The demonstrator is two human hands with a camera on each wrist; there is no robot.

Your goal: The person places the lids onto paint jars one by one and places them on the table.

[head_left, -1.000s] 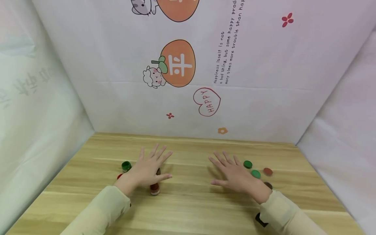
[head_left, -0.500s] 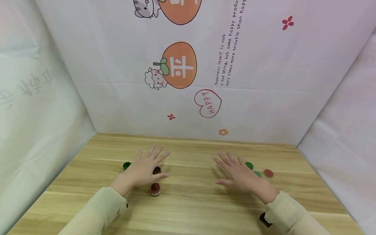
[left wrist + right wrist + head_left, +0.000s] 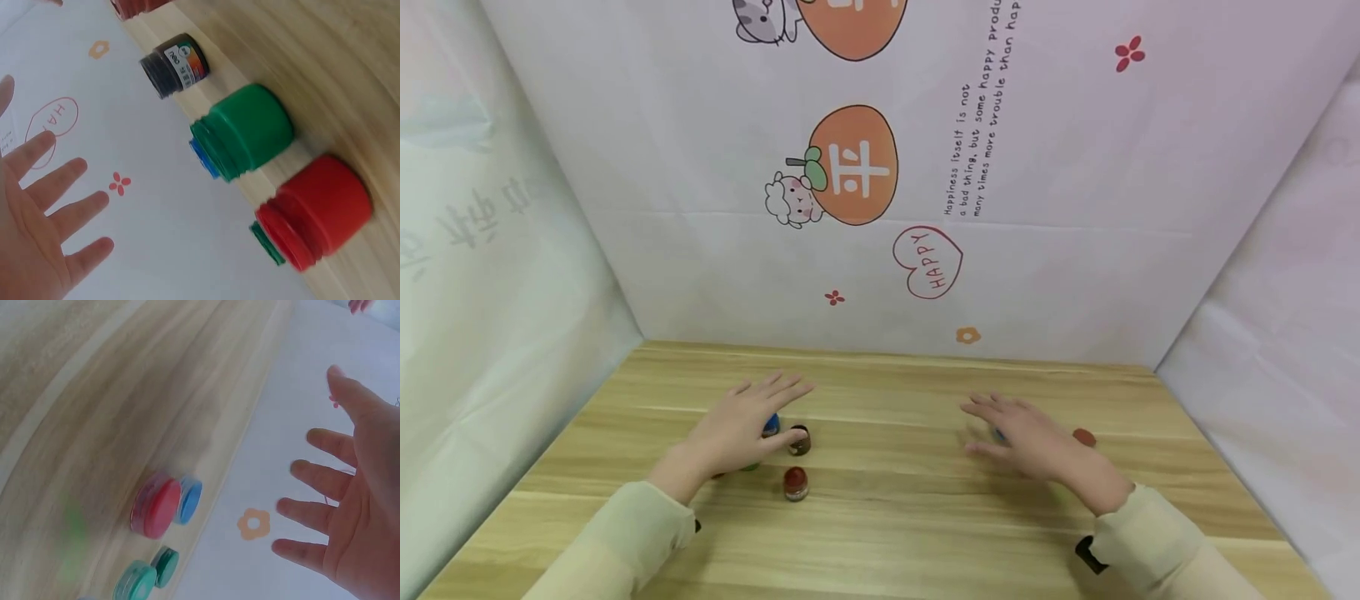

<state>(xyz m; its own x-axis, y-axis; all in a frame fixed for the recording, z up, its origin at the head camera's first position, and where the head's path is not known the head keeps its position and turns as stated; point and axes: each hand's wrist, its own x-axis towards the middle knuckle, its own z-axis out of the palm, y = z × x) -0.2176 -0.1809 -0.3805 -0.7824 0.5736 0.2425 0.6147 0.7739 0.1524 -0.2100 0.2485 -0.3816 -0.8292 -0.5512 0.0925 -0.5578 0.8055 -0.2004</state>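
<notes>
When viewed from the head camera, with the orange flower (image 3: 967, 335) on the white sheet (image 3: 1060, 233) as landmark: down and left of it, left hand (image 3: 730, 429) above the tabletop (image 3: 880, 517), fingers extended. Below the flower and slightly right, right hand (image 3: 1026, 435), likewise with fingers extended above the wood. Also down and left of the flower, beside the left thumb in this view, dark jar (image 3: 800, 440); lower still from the flower, dark red jar (image 3: 796, 483). Between flower and left wrist, partly covered by the left hand, blue item (image 3: 771, 423). Down and right of the flower, brown lid (image 3: 1084, 437) near the right hand.

From the left wrist: below the flower, left hand with straight, spread fingers, well apart from the jars. Right of the flower, dark jar with a printed label; farther off in the same row, green jar (image 3: 253, 128), then red jar (image 3: 322, 206), farthest from the flower. Behind the green jar, blue edge; behind the red jar, dark green edge, both mostly hidden.

From the right wrist: right of the flower, right hand with fingers straight and spread, apart from the lids. Left of the flower, red lid (image 3: 162, 507) overlapping blue lid (image 3: 191, 501) in view; cannot tell whether touching. Down and left of the flower, dark green lid (image 3: 165, 567) close to lighter green lid (image 3: 135, 581).
</notes>
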